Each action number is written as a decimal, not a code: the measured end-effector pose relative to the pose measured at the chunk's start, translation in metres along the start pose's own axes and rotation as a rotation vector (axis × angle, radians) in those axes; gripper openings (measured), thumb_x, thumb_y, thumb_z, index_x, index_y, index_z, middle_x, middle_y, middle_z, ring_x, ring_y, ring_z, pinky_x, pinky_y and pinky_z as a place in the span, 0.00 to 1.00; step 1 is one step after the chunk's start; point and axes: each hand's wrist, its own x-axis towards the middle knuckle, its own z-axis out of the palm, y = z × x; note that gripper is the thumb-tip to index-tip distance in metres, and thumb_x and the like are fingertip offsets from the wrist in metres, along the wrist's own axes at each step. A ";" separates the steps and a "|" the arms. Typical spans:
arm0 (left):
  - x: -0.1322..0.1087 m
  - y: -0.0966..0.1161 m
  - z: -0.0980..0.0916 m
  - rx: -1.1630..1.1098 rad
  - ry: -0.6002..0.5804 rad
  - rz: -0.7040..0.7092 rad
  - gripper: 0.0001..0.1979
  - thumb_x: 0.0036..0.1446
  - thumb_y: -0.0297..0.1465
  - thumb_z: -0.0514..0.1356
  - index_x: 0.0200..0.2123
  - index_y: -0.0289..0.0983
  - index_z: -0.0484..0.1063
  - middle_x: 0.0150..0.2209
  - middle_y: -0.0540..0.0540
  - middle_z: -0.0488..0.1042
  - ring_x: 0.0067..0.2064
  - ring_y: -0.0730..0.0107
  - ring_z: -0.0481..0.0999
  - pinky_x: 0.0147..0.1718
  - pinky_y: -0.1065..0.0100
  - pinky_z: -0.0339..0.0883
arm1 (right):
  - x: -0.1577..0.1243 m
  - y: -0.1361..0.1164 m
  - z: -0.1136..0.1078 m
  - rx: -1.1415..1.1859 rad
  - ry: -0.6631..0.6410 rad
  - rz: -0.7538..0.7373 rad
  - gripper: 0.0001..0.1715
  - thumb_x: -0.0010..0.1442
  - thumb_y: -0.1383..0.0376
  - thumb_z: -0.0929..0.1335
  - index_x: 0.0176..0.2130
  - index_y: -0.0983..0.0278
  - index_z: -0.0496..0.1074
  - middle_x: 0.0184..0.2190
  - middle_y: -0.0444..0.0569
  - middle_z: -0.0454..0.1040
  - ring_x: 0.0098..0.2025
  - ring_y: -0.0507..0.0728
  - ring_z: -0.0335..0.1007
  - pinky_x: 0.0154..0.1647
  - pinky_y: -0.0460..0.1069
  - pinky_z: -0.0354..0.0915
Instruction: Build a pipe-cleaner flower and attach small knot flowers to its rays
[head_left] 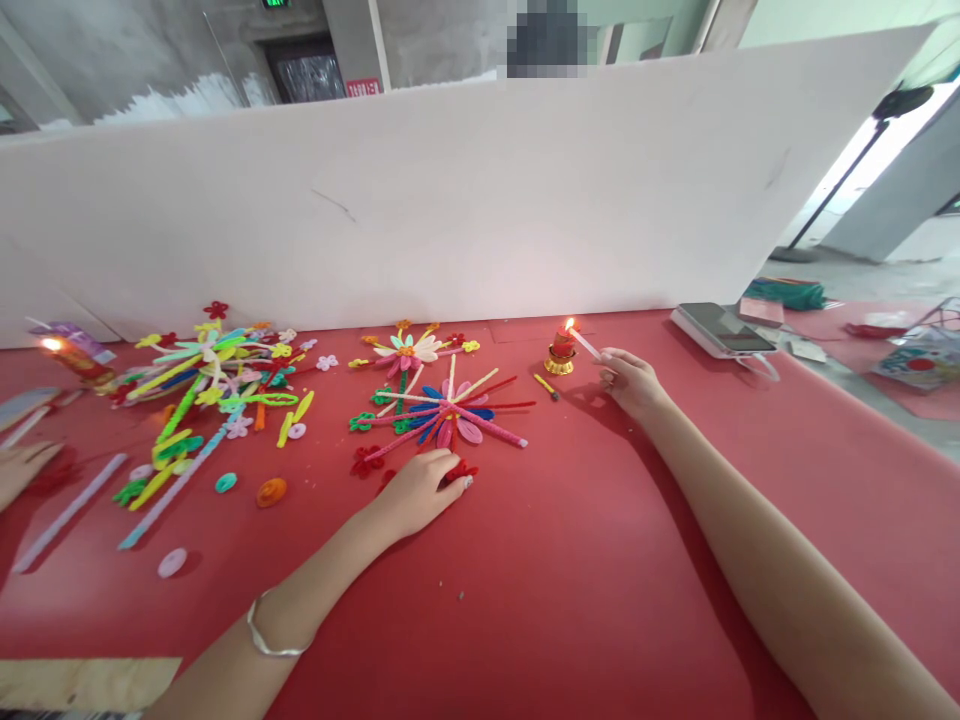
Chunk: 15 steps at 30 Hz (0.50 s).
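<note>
My right hand (632, 385) pinches a thin, pale glue stick (586, 346), its far end at the flame of a lit red candle (562, 345) in a gold holder. On the red table, my left hand (422, 490) is closed around a small red pipe-cleaner flower (461, 471), partly hidden by the fingers. Just beyond it lies a large pipe-cleaner flower (450, 410) with pink and blue petals and long spokes. Red loops (367, 460) and green loops (362, 422) sit at its left. A short yellow piece with a dark end (547, 387) lies near the candle.
A colourful pipe-cleaner heap (214, 365) spreads at the left, near another lit candle (79, 362) and another person's hand (26, 468). A white upright board (450, 200) closes off the back. A white device with a cable (720, 330) lies at the right.
</note>
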 end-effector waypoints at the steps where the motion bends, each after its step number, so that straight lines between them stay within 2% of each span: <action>1: 0.000 0.000 0.000 -0.001 0.003 0.001 0.14 0.60 0.38 0.49 0.25 0.37 0.61 0.28 0.49 0.65 0.31 0.69 0.66 0.31 0.69 0.57 | 0.000 0.000 0.000 0.004 0.000 0.001 0.16 0.37 0.60 0.76 0.28 0.61 0.72 0.28 0.43 0.74 0.19 0.44 0.56 0.18 0.44 0.57; 15: 0.000 0.000 -0.001 -0.001 0.002 -0.009 0.13 0.59 0.37 0.50 0.25 0.37 0.62 0.27 0.49 0.65 0.30 0.70 0.66 0.30 0.69 0.57 | -0.004 -0.003 0.007 -0.016 0.016 0.001 0.17 0.34 0.60 0.77 0.27 0.61 0.73 0.27 0.44 0.74 0.19 0.44 0.54 0.17 0.43 0.56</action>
